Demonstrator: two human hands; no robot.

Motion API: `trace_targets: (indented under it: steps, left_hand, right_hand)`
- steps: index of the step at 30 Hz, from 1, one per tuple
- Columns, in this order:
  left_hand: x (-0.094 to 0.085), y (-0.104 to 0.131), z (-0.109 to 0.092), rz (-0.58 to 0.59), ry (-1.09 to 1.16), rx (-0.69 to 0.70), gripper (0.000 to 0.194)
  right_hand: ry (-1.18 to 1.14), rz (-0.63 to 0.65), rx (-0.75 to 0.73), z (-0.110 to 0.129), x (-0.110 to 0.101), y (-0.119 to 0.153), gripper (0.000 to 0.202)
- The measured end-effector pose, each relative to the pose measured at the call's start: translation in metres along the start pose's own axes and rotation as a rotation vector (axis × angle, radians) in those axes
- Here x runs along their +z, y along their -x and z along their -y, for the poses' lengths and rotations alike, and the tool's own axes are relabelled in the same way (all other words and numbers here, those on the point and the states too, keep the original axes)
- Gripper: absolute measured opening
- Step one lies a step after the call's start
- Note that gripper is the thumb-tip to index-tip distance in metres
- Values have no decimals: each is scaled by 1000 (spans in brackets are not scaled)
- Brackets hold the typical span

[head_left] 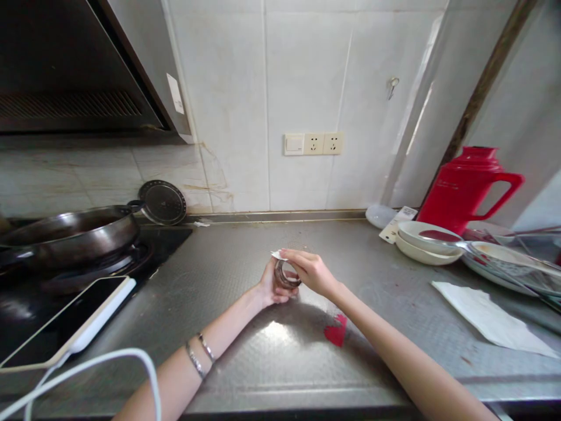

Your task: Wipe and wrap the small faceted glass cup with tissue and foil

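A small round brown object with a ring-like rim (287, 282) is held above the steel counter (236, 245), its open side facing me. My left hand (270, 285) wraps round it from the left and below. At its upper edge, my right hand (313, 271) pinches a small piece of white tissue (277, 255) against the rim. The inside of the round object is partly hidden by my right fingers. A red scrap (336, 331) lies on the counter below my right hand.
At the left are a pan (79, 237) on the stove, a phone (65, 321) and a white cable (127, 353). To the right stand a red thermos (460, 190), stacked bowls (427, 248) and a plate (495, 272); a white paper sheet (491, 316) lies in front.
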State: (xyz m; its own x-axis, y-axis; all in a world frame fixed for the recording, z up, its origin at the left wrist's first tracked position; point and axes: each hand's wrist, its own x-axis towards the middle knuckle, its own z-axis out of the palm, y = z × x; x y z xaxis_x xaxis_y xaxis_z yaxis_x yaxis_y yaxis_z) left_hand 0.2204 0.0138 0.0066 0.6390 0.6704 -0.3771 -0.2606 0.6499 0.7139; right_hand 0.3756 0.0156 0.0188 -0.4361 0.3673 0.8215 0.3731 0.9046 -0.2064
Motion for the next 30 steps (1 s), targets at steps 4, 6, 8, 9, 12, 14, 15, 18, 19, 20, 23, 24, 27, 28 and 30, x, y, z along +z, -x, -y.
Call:
trace_targets:
  steps: [4,6,8,9,12,14,15,18,19,20,23,24,27,28,30]
  left_hand:
    - [3,0,2,-54,-58,21,79]
    - [3,2,0,-35,-29,48,78]
    - [3,4,-2,9,8,73,79]
    - [3,5,-3,30,26,82,80]
    - [1,8,-6,72,72,83,82]
    - [1,10,-6,86,99,86,83]
    - [1,10,-7,92,111,95,83]
    - [0,11,-8,103,142,144,83]
    - [0,12,-8,105,154,166,83]
    - [0,12,-8,108,168,189,82]
    - [-2,13,-9,108,223,248,77]
    - [-3,13,-9,103,243,263,75]
    - [-4,14,-10,78,292,292,71]
    - [-4,14,-10,68,304,297,69]
    - [-4,15,-12,47,320,301,64]
  right_hand:
    - [-23,-39,108,1,-4,-4,26]
    - [-38,-76,177,2,-6,-7,24]
    - [-43,-106,217,1,-7,-8,24]
    - [-42,-116,226,1,-6,-8,24]
    - [-38,-147,229,1,-3,-5,24]
    - [-35,-177,227,1,0,-3,24]
    - [-31,-195,227,1,1,-2,25]
    - [-12,-243,214,3,4,0,25]
    - [-5,-253,201,3,5,0,25]
    - [2,-261,180,4,5,1,25]
    - [31,-266,95,6,7,1,27]
    - [41,-264,64,7,7,2,28]
    - [57,-248,-27,7,8,2,31]
    - [58,-242,-53,6,9,3,31]
    - [59,-229,-96,5,9,4,33]
